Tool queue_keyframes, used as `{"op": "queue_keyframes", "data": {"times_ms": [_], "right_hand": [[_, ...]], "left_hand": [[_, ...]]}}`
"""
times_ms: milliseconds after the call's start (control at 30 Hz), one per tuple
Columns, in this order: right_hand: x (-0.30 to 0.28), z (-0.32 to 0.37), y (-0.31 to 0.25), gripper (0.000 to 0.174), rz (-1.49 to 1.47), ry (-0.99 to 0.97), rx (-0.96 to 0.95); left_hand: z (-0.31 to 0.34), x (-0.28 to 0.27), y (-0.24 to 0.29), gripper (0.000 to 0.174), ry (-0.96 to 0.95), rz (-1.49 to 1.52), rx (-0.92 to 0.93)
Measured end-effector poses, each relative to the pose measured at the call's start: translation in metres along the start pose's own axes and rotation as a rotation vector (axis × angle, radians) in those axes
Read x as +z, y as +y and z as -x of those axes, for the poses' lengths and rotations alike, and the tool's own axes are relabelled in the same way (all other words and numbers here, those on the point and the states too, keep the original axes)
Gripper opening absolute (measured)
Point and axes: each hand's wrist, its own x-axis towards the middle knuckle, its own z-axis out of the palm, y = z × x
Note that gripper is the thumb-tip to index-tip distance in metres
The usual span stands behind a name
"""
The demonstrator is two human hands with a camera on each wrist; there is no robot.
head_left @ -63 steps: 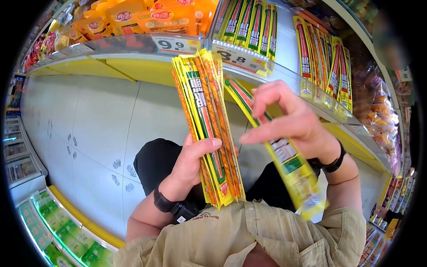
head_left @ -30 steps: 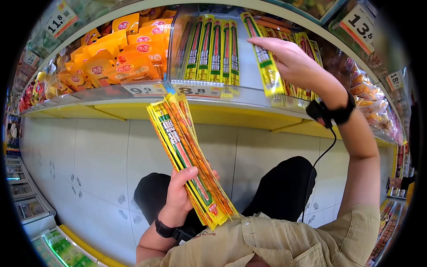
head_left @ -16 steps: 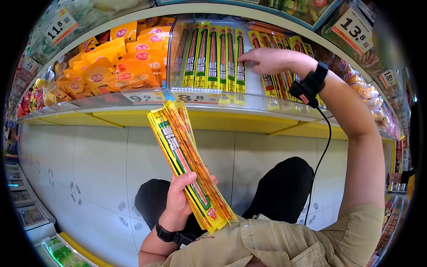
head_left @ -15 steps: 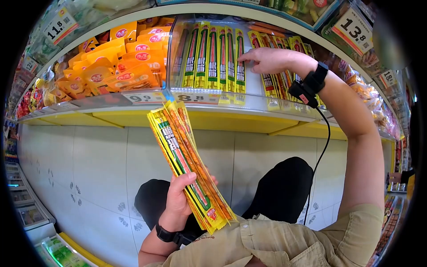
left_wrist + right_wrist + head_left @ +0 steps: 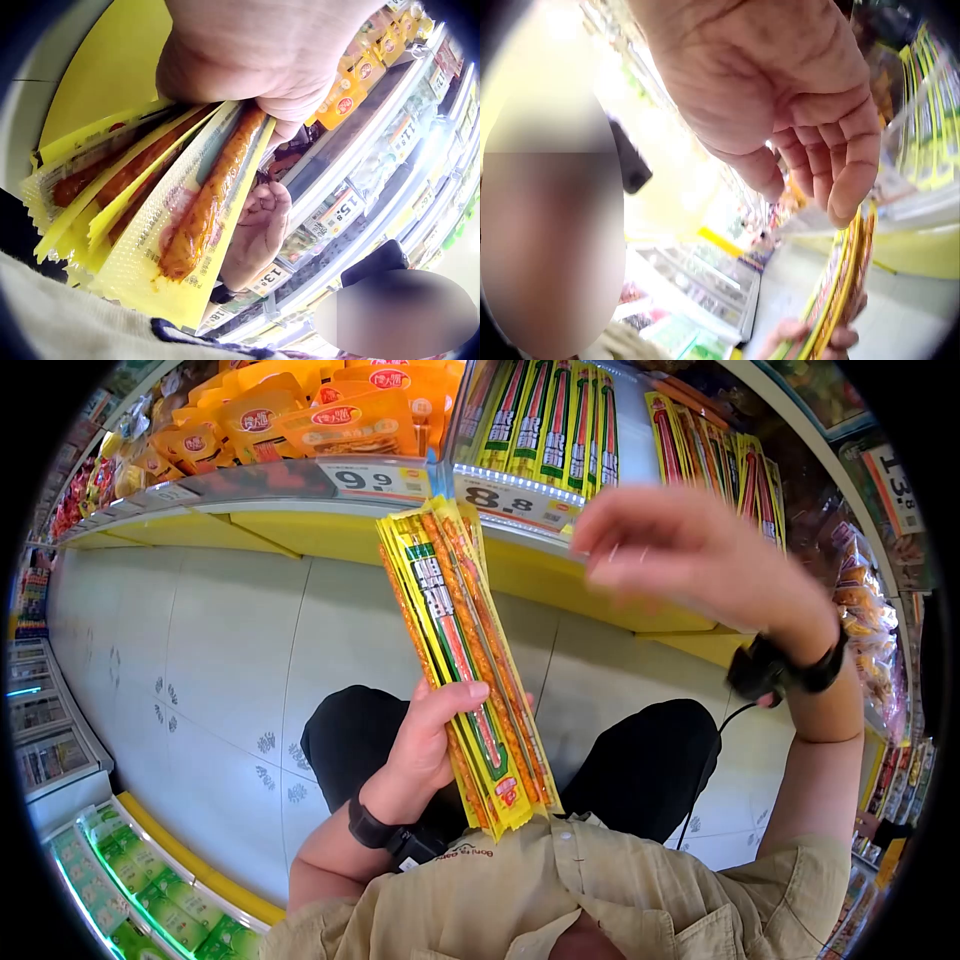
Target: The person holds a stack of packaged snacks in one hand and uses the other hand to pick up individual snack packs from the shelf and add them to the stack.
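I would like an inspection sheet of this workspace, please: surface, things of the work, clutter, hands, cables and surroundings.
Surface: pale shelf tray, with a bare strip between two groups of yellow packets.
Work things: a bundle of yellow stick-snack packets, upper ends near the shelf edge.
Clutter: nothing seen.
Left hand: grips the bundle, thumb across its front.
Right hand: holds nothing, fingers loosely bent, blurred in the head view.
Cables: one black cable hangs below the right wrist device.
Surroundings: orange packets beside the tray; tiled floor with paw-print marks.
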Motion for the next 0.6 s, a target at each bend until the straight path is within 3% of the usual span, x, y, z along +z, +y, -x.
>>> {"op": "queue_keyframes", "data": {"times_ms": [33,100,167,267,367,400,500,600], "right_hand": [[0.020,0.000,0.005,0.036,0.091,-0.025,-0.038],[0.050,-0.008,0.017,0.038,0.130,-0.091,0.111],[0.071,-0.021,0.033,0.042,-0.057,-0.158,0.315],[0.091,-0.027,0.039,0.040,-0.294,-0.265,0.326],[0.092,-0.028,0.044,0.035,-0.276,-0.189,0.188],[0.087,-0.026,0.038,0.033,-0.285,-0.207,0.249],[0.094,-0.020,0.051,0.029,-0.448,-0.061,0.123],[0.085,-0.010,0.045,0.024,-0.491,-0.033,0.155]], "left_hand": [[0.001,0.001,0.001,0.050,0.006,0.000,-0.009],[0.001,0.003,0.002,0.052,0.004,-0.001,-0.022],[0.000,0.002,0.002,0.054,-0.027,-0.005,-0.014],[0.000,0.004,0.003,0.052,-0.039,-0.003,0.017],[0.004,0.008,0.009,0.049,-0.022,0.055,0.015],[0.004,0.011,0.011,0.050,-0.035,0.063,0.014],[0.004,0.008,0.010,0.050,-0.033,0.077,0.003],[0.002,0.006,0.006,0.050,-0.029,0.073,-0.001]]}}
